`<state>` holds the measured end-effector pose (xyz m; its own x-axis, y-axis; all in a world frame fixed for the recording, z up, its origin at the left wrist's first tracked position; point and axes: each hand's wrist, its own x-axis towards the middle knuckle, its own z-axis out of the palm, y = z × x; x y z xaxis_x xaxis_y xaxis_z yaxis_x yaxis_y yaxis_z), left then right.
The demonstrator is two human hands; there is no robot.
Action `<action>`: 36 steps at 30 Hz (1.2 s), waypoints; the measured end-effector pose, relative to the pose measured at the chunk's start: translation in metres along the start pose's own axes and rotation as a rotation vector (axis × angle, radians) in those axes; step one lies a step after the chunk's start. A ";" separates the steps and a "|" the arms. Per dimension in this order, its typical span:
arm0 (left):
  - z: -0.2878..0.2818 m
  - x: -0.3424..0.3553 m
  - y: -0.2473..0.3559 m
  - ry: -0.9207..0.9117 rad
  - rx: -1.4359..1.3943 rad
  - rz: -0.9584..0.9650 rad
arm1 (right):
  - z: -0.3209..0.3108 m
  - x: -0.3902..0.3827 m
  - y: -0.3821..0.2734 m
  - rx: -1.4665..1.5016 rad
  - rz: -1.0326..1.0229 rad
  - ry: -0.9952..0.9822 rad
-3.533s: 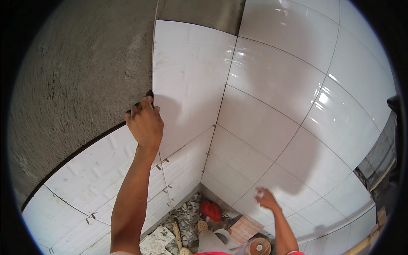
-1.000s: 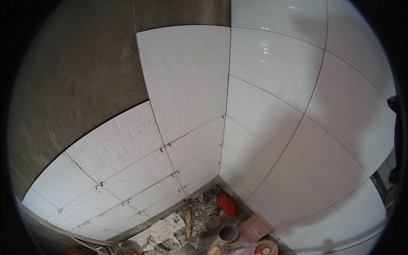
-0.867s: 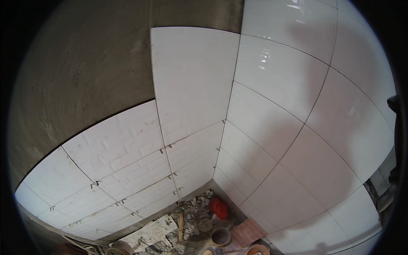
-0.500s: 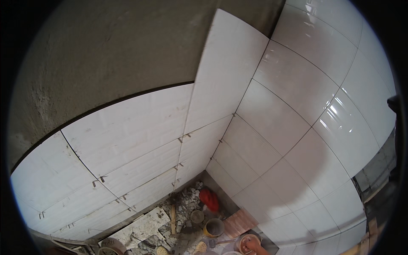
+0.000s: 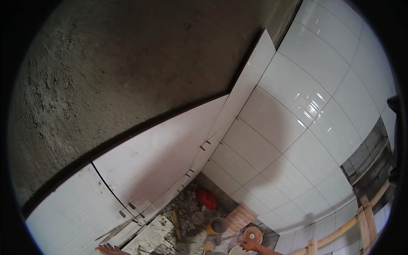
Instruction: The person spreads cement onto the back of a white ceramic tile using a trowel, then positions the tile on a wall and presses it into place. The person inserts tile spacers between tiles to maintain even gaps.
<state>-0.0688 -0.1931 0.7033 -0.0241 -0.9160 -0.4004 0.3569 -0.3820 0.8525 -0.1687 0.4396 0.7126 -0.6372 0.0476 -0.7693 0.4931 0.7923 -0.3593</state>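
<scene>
My left hand (image 5: 109, 249) is at the lower edge, fingers spread and holding nothing visible, close to the lower tiles on the left wall. My right hand (image 5: 248, 245) is low at bottom centre, fingers loosely bent and apart, in front of an orange bucket (image 5: 253, 234). Above my left hand, white tiles (image 5: 165, 140) with small spacer clips (image 5: 204, 146) border rough grey render (image 5: 114, 63); a narrow-looking upper tile (image 5: 259, 51) meets the corner. The glossy tiled right wall (image 5: 318, 76) carries a shadow.
Rubble (image 5: 185, 204), a red bag (image 5: 205, 197), a dark-mouthed yellow bucket (image 5: 216, 227), a pinkish tile (image 5: 240, 219) and a dirty white board (image 5: 148, 238) lie on the floor. Bamboo poles and wooden boards (image 5: 365, 221) stand at the lower right.
My view has swung left, so the render fills more of it and the left wall is steeper. Both hands show low at the bottom; earlier my left hand was up at the upper tile's edge.
</scene>
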 end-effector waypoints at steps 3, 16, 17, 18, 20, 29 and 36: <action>0.041 -0.020 0.056 -0.031 -0.047 -0.052 | 0.011 -0.011 0.008 0.004 0.103 0.021; 0.056 -0.030 0.085 -0.129 -0.136 -0.124 | 0.049 0.022 -0.028 -0.025 -0.035 0.136; 0.055 -0.031 0.083 -0.159 -0.135 -0.103 | 0.049 0.022 -0.037 -0.084 -0.047 0.148; 0.055 -0.030 0.082 -0.153 -0.144 -0.103 | 0.050 0.022 -0.046 -0.131 -0.094 0.173; 0.051 -0.028 0.079 -0.136 -0.150 -0.101 | 0.051 0.020 -0.062 -0.219 -0.130 0.190; 0.058 -0.030 0.091 -0.035 -0.085 -0.096 | 0.067 -0.007 -0.066 -0.001 -0.094 0.150; 0.055 -0.022 0.094 -0.107 -0.038 -0.102 | 0.069 -0.019 -0.045 0.077 0.024 0.087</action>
<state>-0.0859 -0.2157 0.8111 -0.1610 -0.8814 -0.4440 0.3827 -0.4704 0.7951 -0.1379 0.3607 0.7073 -0.6718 0.1217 -0.7307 0.5508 0.7416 -0.3829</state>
